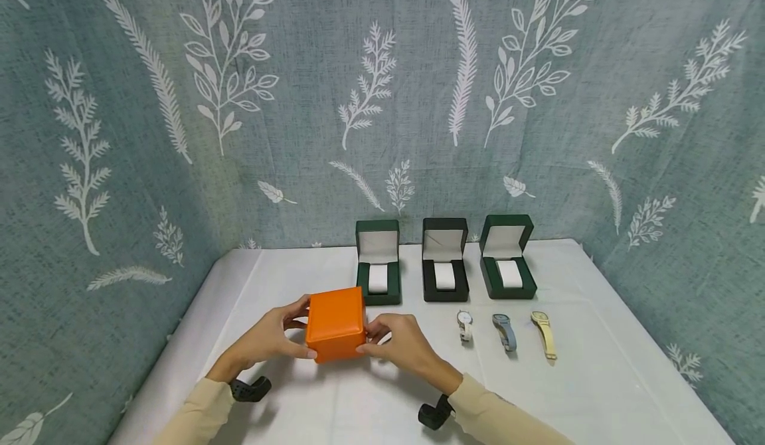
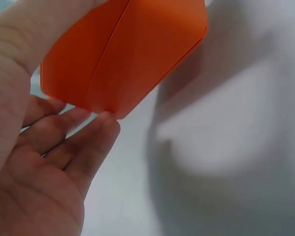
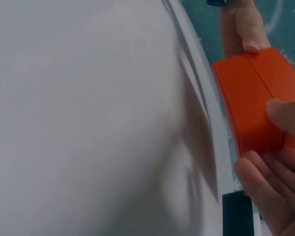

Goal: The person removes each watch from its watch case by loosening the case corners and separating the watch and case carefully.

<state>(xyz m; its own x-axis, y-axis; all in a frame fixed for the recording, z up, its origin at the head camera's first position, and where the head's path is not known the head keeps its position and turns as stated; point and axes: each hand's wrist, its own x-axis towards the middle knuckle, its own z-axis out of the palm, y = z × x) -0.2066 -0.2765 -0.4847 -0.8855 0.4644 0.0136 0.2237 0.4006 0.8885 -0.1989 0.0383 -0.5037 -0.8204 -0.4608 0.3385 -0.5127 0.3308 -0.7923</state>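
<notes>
A closed orange box [image 1: 337, 319] is held between both hands over the white table, its shadow falling on the cloth. My left hand [image 1: 265, 339] grips its left side, thumb at the front and fingers farther back. On the opposite side my right hand [image 1: 406, 349] holds it with thumb and fingers. A thin seam shows around the orange box [image 3: 258, 101] in the right wrist view, where the right thumb presses close to that line. From the left wrist camera, the fingertips [image 2: 108, 118] of the left hand support one edge.
Behind the hands stand three opened watch boxes with white cushions: a green one [image 1: 394, 292], a black one [image 1: 427, 284] and another green one [image 1: 526, 292]. In front lie a silver watch [image 1: 465, 325], a blue-grey watch [image 1: 505, 333] and a yellow watch [image 1: 545, 335]. A leaf-patterned curtain [image 1: 418, 99] surrounds the table.
</notes>
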